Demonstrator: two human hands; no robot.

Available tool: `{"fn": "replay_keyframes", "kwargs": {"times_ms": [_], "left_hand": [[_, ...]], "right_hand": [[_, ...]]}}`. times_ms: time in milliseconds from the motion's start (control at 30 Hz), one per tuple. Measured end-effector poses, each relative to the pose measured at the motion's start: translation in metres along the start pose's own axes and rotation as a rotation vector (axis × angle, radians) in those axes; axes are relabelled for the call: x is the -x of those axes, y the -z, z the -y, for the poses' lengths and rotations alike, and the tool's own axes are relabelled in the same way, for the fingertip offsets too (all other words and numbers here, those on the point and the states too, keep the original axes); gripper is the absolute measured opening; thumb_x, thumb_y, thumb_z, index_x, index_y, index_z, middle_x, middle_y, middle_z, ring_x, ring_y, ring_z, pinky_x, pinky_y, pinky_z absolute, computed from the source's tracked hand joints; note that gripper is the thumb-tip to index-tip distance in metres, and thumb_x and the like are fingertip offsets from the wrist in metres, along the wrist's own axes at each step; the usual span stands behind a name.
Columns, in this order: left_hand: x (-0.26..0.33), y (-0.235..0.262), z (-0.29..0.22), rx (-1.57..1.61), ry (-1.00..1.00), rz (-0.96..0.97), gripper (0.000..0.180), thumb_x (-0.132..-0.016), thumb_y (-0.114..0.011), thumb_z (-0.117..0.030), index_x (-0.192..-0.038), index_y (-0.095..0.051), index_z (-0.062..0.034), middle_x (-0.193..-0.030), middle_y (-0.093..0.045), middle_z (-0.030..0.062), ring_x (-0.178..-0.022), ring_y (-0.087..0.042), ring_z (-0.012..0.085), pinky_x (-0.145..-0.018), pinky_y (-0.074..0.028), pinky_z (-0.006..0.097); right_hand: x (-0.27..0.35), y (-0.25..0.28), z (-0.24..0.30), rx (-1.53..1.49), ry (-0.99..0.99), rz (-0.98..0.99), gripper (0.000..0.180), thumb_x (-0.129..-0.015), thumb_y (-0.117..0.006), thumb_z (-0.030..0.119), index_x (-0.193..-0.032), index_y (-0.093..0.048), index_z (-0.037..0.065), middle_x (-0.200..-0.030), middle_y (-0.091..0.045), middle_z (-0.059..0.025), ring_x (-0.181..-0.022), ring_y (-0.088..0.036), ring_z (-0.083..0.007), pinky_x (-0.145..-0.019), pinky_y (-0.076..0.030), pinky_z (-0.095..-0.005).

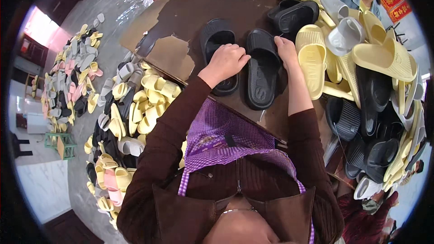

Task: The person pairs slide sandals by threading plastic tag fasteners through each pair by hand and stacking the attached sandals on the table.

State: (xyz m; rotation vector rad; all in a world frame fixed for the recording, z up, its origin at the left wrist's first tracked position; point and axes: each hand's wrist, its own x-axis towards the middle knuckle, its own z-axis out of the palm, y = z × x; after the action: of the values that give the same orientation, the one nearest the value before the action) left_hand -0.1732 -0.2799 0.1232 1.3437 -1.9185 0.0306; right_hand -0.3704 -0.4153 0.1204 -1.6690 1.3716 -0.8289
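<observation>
On the desk (183, 20), the left black slipper (218, 31) lies at twelve o'clock, under the left hand (227, 62) with curled fingers (244, 58). At its three o'clock is the right black slipper (262, 72). The right hand (286, 52) touches this one's edge; whether either hand pinches, I cannot tell.

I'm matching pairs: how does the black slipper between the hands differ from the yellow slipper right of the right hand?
The black slipper is dark, the yellow slipper pale. The black slipper lies between left hand and right hand; the yellow slipper, by the pile. Both are open-heeled, with lettered insoles.
</observation>
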Motion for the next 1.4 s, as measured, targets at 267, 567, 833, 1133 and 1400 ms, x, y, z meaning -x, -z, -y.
{"fn": "replay_keyframes", "kwargs": {"times_ms": [267,567,833,1133,1400], "left_hand": [[-0.005,0.007,0.025,0.078,-0.099,0.040,0.025,-0.081,-0.069,-0.024,-0.070,-0.059,-0.0036,-0.068,-0.055,0.0105,-0.072,-0.055,0.0297,-0.067,-0.045,0.040],[-0.012,0.013,0.033,0.375,0.384,0.053,0.032,-0.082,-0.069,-0.028,-0.070,-0.056,-0.0021,-0.067,-0.054,0.0099,-0.068,-0.055,0.0245,-0.064,-0.045,0.037],[-0.012,-0.001,0.039,0.278,0.381,0.036,0.034,-0.084,-0.067,-0.032,-0.080,-0.055,0.0004,-0.074,-0.056,0.0128,-0.074,-0.056,0.0255,-0.067,-0.045,0.037],[-0.007,-0.022,0.050,0.046,0.352,0.019,0.039,-0.087,-0.059,-0.028,-0.097,-0.051,0.0084,-0.102,-0.054,0.0296,-0.100,-0.052,0.0441,-0.087,-0.043,0.046],[-0.028,-0.013,0.049,-0.007,0.463,0.311,0.044,-0.085,-0.058,-0.027,-0.104,-0.051,0.0118,-0.113,-0.052,0.0338,-0.108,-0.050,0.0453,-0.093,-0.042,0.047]], "right_hand": [[-0.007,-0.012,-0.006,-0.047,0.293,-0.172,0.028,-0.084,-0.063,0.019,-0.102,-0.068,-0.002,-0.094,-0.069,-0.0180,-0.084,-0.067,-0.0253,-0.079,-0.049,-0.0324],[0.003,-0.024,0.013,0.078,0.304,-0.166,0.017,-0.078,-0.068,0.009,-0.092,-0.067,-0.001,-0.082,-0.069,-0.0127,-0.077,-0.066,-0.0199,-0.072,-0.051,-0.0303],[0.006,-0.034,0.021,-0.151,0.261,-0.190,0.018,-0.078,-0.069,0.006,-0.094,-0.064,-0.001,-0.082,-0.067,-0.0094,-0.074,-0.063,-0.0162,-0.069,-0.050,-0.0287],[0.009,-0.031,0.009,-0.221,0.277,-0.182,0.017,-0.078,-0.068,0.006,-0.092,-0.064,-0.002,-0.079,-0.066,-0.0078,-0.071,-0.060,-0.0135,-0.069,-0.049,-0.0264],[0.007,-0.027,-0.002,-0.208,0.293,-0.206,0.014,-0.079,-0.067,0.004,-0.091,-0.064,-0.001,-0.079,-0.065,-0.0059,-0.071,-0.059,-0.0126,-0.068,-0.049,-0.0271]]}}
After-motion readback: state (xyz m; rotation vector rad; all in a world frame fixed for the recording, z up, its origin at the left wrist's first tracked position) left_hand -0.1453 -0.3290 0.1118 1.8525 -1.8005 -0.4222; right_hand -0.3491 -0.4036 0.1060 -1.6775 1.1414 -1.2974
